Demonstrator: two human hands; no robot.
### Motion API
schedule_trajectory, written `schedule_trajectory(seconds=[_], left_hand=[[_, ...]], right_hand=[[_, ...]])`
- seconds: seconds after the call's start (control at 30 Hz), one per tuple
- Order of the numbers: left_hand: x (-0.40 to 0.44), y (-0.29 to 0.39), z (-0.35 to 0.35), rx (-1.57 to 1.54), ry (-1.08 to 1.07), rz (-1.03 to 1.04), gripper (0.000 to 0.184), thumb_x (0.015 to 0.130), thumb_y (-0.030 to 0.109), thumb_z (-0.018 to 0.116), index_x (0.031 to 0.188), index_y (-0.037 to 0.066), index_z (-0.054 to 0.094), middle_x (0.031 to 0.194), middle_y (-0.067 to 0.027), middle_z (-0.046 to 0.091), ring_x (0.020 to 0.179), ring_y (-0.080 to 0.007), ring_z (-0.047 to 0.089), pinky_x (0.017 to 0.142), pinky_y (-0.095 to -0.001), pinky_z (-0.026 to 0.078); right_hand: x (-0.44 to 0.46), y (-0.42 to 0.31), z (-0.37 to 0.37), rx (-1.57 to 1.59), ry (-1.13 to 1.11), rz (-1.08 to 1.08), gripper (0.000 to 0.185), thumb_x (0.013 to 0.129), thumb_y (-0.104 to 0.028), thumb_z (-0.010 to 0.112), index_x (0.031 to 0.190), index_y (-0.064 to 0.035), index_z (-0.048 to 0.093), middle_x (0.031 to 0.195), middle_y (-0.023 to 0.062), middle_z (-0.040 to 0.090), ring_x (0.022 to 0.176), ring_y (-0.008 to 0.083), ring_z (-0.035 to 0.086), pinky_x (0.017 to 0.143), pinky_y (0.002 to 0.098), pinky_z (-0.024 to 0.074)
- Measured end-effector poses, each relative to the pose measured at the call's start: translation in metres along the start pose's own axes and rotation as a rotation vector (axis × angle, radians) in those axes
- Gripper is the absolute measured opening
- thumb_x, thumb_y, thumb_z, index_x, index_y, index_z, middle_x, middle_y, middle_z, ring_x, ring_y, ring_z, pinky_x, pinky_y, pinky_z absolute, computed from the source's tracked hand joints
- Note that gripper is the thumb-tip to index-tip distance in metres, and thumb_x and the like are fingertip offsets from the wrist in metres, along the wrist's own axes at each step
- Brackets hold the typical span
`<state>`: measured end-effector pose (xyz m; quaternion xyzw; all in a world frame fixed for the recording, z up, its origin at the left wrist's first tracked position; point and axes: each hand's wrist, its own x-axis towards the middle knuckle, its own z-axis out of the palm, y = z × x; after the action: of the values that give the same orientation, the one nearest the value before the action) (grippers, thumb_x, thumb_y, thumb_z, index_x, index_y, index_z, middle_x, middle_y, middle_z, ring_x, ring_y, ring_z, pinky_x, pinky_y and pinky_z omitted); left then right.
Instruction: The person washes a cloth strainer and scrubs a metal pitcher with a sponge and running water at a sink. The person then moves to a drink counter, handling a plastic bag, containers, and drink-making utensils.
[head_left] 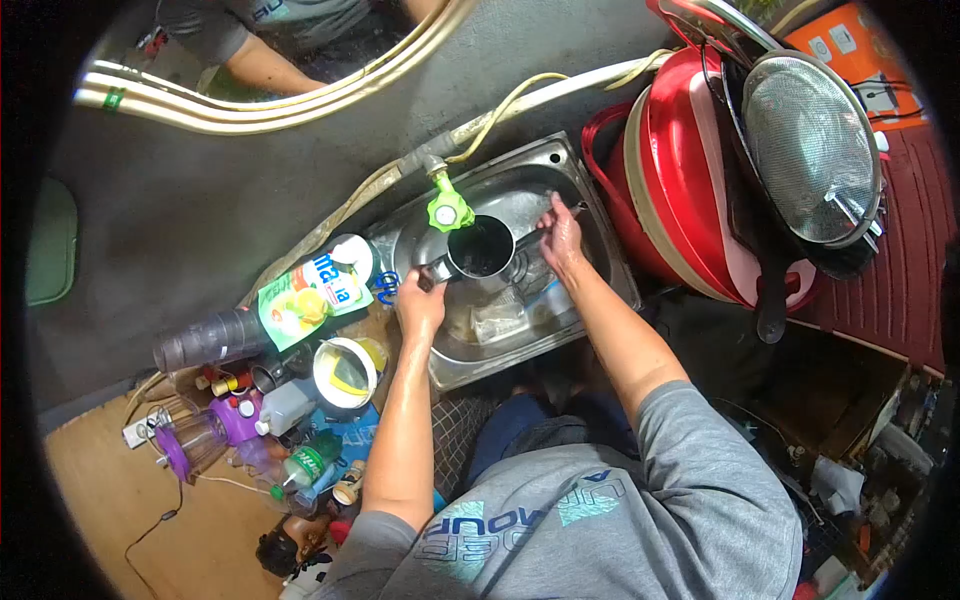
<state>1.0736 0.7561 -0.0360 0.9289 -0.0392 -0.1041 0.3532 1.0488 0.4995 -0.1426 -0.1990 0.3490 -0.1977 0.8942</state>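
A small round metal pot [482, 247] with a dark inside is tilted under the green tap knob [449, 211], over the steel sink [455, 378]. My left hand [421, 303] is wrapped round a grey handle on the pot's left side. On the right, my right hand [563, 236] is closed round a dark bar that looks like a long handle running to the pot; its tip shows past my fingers. Both hands look wet. A pale packet-like thing [498, 322] lies in the basin below the pot.
Left of the sink stand a green-and-white refill pouch [305, 300], a white tub [345, 373], a stack of clear cups [210, 340] and a purple blender [195, 440]. Red basins [680, 180] and a mesh strainer [810, 145] lean at right. Another person [290, 550] is at lower left.
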Motion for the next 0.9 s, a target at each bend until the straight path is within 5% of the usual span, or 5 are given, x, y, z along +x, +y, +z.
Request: schedule_trajectory(seconds=[0.23, 0.43, 0.57, 0.77, 0.9], left_hand=[[0.015, 0.009, 0.008, -0.115, 0.083, -0.077, 0.035, 0.08, 0.009, 0.069, 0.112, -0.005, 0.063, 0.105, -0.015, 0.069, 0.096, -0.0223, 0.067, 0.085, -0.0318, 0.051], [0.033, 0.051, 0.029, -1.5, -0.307, -0.426, 0.034, 0.091, 0.009, 0.055, 0.12, -0.009, 0.052, 0.121, -0.0214, 0.058, 0.117, -0.0341, 0.055, 0.105, -0.0428, 0.044], [0.054, 0.034, 0.051, -1.719, -0.612, -0.566, 0.065, 0.088, 0.041, 0.061, 0.121, -0.013, 0.047, 0.125, -0.0296, 0.053, 0.122, -0.0415, 0.049, 0.109, -0.0487, 0.038], [0.082, 0.027, 0.066, -1.822, -0.788, -0.58, 0.074, 0.088, 0.046, 0.057, 0.123, -0.018, 0.045, 0.121, -0.0298, 0.056, 0.112, -0.038, 0.057, 0.103, -0.0453, 0.045], [0.085, 0.038, 0.06, -1.361, -0.762, -0.544, 0.077, 0.093, 0.054, 0.04, 0.128, -0.015, 0.044, 0.125, -0.0288, 0.052, 0.117, -0.037, 0.052, 0.106, -0.0427, 0.04]], right_hand=[[-0.046, -0.027, 0.004, -0.237, 0.219, -0.399, 0.032, 0.09, -0.027, 0.069, 0.069, -0.0171, 0.047, 0.068, -0.0094, 0.037, 0.063, 0.0056, 0.033, 0.061, 0.0234, 0.0291], [-0.085, -0.035, 0.013, -0.715, 0.274, -0.576, 0.039, 0.091, -0.028, 0.069, 0.066, -0.0101, 0.045, 0.064, -0.0068, 0.037, 0.061, 0.0058, 0.033, 0.056, 0.0244, 0.0304], [-0.086, -0.023, 0.006, -0.895, 0.249, -0.691, 0.039, 0.085, -0.024, 0.075, 0.068, -0.0052, 0.046, 0.061, -0.002, 0.038, 0.059, 0.0098, 0.035, 0.056, 0.0281, 0.0354], [-0.101, -0.017, 0.0, -1.049, 0.146, -0.672, 0.025, 0.078, -0.011, 0.074, 0.081, -0.0046, 0.049, 0.079, 0.0058, 0.05, 0.075, 0.0203, 0.049, 0.071, 0.0341, 0.0435], [-0.105, -0.015, -0.001, -1.081, 0.025, -0.769, 0.024, 0.078, -0.005, 0.07, 0.089, -0.0048, 0.048, 0.082, 0.0031, 0.044, 0.075, 0.0147, 0.045, 0.071, 0.0297, 0.0419]])
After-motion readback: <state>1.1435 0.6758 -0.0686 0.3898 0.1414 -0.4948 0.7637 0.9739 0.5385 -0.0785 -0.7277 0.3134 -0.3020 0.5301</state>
